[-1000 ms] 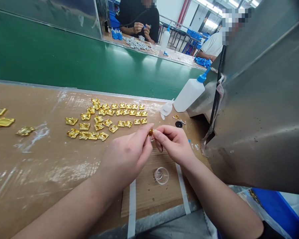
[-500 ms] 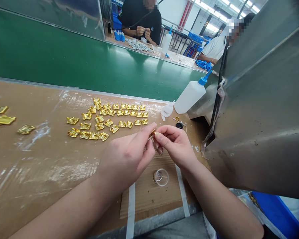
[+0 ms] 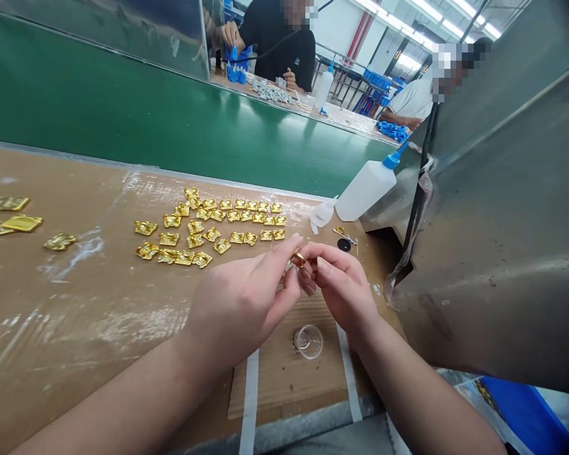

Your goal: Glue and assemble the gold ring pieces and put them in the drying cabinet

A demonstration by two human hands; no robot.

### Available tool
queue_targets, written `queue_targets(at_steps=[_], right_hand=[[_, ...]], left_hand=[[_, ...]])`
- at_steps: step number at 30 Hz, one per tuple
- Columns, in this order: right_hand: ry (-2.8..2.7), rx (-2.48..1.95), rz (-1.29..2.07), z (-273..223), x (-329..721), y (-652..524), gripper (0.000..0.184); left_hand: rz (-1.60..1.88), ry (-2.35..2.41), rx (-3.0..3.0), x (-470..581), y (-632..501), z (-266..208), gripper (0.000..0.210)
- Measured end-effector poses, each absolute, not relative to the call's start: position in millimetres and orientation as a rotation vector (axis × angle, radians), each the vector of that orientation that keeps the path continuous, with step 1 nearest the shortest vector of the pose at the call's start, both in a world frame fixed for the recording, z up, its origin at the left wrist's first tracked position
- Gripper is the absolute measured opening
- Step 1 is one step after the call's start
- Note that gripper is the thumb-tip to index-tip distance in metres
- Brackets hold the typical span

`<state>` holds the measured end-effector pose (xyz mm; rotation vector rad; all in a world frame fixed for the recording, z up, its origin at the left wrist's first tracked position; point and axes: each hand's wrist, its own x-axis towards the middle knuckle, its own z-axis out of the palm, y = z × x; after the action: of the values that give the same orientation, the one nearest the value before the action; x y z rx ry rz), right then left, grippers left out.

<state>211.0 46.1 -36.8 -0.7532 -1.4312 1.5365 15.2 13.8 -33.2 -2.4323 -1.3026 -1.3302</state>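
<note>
My left hand (image 3: 246, 291) pinches a small shiny gold piece with a ring-shaped loop (image 3: 299, 258) between thumb and fingers; most of the piece is hidden behind them. Close against it, my right hand (image 3: 344, 281) has its fingers curled, with the index fingertip at the loop and the thumb drawn a little back. Below both hands, a small clear plastic cup (image 3: 309, 342) stands on a corrugated cardboard sheet (image 3: 270, 385). Beyond my left hand, several gold square-like pieces (image 3: 194, 241) lie in loose rows on the brown table.
A white squeeze bottle (image 3: 366, 189) leans by a metal panel (image 3: 493, 208) at right. Near it lie a smaller white bottle (image 3: 323, 213), a gold ring (image 3: 340, 230) and a black disc (image 3: 344, 244). Across the green belt (image 3: 137, 120), two people sit at a bench.
My right thumb has drawn back from the gold piece, and its loop shows more now. The view has shifted slightly. The person opposite has moved one hand to the blue parts.
</note>
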Motion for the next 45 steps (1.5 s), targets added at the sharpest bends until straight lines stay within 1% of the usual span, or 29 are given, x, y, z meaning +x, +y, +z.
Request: queue_targets(at_steps=[8,22,25,32,36,45], right_hand=[[-1.464,-0.684,1.514,-33,213,45,0.026],[-1.578,-0.683,1.51,-25,217,43,0.033],[-1.587,-0.708,1.491,-24,219,44,0.031],[-1.551,-0.714,1.51,-26,216,44,0.024],[-1.514,-0.661,1.532,-30,214,45,0.022],[-1.544,-0.692,1.503,-27,214,43,0.023]], left_hand=[[-1.32,-1.249,-2.424,14,15,-30,0.033],[-1.28,-1.244,-2.366,10,13,-31,0.04],[-1.263,-1.241,-2.355,10,13,-31,0.039],[-1.463,-1.334,-2.477,14,10,-31,0.035],[-1.478,-1.355,-2.462,16,10,-32,0.035],[-1.46,-1.318,-2.452,14,11,-30,0.034]])
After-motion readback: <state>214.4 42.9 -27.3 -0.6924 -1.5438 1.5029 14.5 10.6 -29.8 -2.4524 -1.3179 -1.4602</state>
